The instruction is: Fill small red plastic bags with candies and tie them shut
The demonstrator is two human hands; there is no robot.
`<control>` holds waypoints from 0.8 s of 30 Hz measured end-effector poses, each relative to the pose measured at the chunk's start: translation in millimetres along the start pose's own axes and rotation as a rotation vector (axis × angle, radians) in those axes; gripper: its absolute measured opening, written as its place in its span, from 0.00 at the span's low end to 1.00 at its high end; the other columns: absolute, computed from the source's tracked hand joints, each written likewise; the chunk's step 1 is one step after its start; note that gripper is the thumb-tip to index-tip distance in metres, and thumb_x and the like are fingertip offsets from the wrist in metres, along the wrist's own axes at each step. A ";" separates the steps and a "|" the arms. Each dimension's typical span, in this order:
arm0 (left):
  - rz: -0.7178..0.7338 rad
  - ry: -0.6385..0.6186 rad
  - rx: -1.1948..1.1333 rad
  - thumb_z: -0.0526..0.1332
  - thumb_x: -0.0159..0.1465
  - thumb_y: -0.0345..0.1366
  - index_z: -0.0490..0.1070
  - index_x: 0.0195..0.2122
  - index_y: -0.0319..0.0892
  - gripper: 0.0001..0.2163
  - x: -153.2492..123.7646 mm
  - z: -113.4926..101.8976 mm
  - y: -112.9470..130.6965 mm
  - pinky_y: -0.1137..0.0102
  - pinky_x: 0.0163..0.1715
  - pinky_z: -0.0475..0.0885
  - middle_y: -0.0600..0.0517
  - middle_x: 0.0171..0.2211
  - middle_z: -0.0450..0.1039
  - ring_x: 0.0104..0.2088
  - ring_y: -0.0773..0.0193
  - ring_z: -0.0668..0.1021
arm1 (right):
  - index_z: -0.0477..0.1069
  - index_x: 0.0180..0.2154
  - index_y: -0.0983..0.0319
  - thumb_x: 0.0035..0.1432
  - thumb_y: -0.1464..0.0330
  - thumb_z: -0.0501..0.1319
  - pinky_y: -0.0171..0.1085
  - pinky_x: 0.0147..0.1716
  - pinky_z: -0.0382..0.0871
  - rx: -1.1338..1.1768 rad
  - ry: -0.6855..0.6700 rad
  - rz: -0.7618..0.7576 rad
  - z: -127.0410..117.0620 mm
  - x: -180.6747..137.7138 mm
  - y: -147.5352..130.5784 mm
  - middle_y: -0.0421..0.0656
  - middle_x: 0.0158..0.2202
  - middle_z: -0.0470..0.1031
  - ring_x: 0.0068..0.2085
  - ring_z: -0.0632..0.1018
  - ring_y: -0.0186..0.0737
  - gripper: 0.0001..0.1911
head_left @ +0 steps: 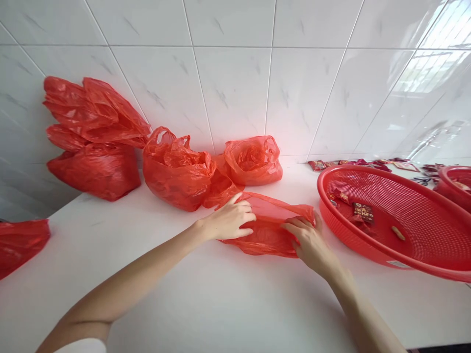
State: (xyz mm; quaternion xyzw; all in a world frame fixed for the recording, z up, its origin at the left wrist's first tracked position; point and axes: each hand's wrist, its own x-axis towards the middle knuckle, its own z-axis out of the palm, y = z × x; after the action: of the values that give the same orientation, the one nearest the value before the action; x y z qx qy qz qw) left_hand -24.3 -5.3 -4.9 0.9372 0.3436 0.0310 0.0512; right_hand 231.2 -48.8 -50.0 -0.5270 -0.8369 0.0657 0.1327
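A thin red plastic bag [267,236] lies on the white table in front of me, its mouth spread wide and facing up. My left hand [232,216] is at the left side of its mouth, fingers curled over the film. At the right side my right hand [302,238] grips the rim, with its fingers bent into the opening. Through the bag's see-through wall, I can make out no contents. The fingertips of both hands are partly hidden by the film.
A red mesh basket [423,215] with several wrapped pieces [362,212] stands close by on the right. Filled red bags [176,171] line the tiled wall [235,93]; another red bag [22,245] lies at the left edge. Small packets [368,164] lie behind the basket.
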 end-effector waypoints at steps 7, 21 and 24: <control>-0.116 -0.125 0.018 0.70 0.58 0.46 0.76 0.44 0.44 0.16 -3.6 17.3 -21.8 0.56 0.67 0.55 0.47 0.51 0.76 0.58 0.51 0.73 | 0.75 0.42 0.64 0.52 0.82 0.53 0.70 0.64 0.37 -0.088 -0.142 0.260 -1.9 -0.8 -2.2 0.52 0.48 0.80 0.55 0.77 0.55 0.19; -0.116 -0.080 -0.146 0.72 0.50 0.43 0.73 0.42 0.46 0.19 -2.2 29.0 -27.4 0.47 0.67 0.53 0.46 0.58 0.67 0.62 0.46 0.68 | 0.75 0.46 0.57 0.61 0.77 0.55 0.65 0.67 0.42 0.129 0.138 -0.183 3.4 1.4 1.1 0.47 0.49 0.81 0.55 0.77 0.49 0.16; -0.085 -0.069 -0.119 0.73 0.49 0.44 0.74 0.42 0.46 0.21 -1.4 31.0 -26.3 0.46 0.67 0.54 0.45 0.58 0.66 0.62 0.43 0.68 | 0.71 0.54 0.60 0.60 0.73 0.59 0.69 0.66 0.38 0.051 0.018 -0.072 4.9 1.7 0.6 0.52 0.54 0.78 0.61 0.73 0.56 0.20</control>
State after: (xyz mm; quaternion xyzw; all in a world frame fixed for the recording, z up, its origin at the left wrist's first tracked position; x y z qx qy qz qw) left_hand -39.3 11.4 -38.8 0.9176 0.3788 0.0167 0.1198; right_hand 229.6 -46.8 -54.6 -0.4935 -0.8521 0.0774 0.1561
